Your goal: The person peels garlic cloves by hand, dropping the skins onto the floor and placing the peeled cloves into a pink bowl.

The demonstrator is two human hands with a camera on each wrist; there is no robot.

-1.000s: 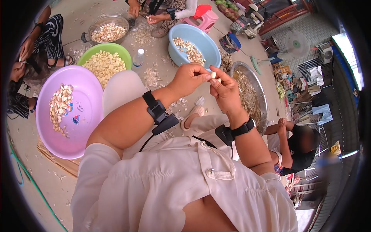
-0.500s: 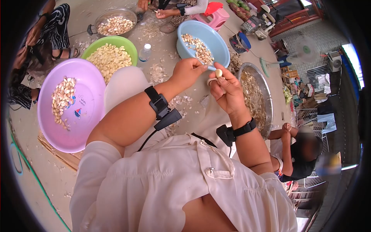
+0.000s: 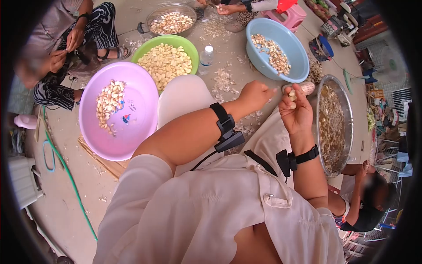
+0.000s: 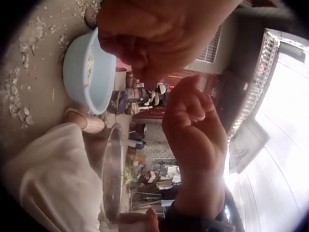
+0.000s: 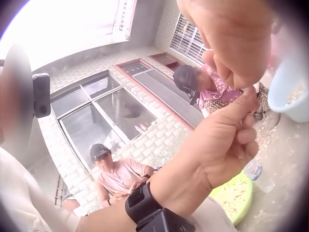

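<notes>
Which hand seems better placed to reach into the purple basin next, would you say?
Probably the left hand: it is nearer the purple basin, while the right hand holds pale cloves.

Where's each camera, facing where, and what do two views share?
Head: head-worn, facing forward and down at left hand and right hand; shirt shows.
Left wrist: on that wrist, facing past both hands toward blue basin; a trouser leg shows.
Right wrist: on that wrist, facing past both hands toward window and green basin; shirt shows.
Head and left wrist share the blue basin.
</notes>
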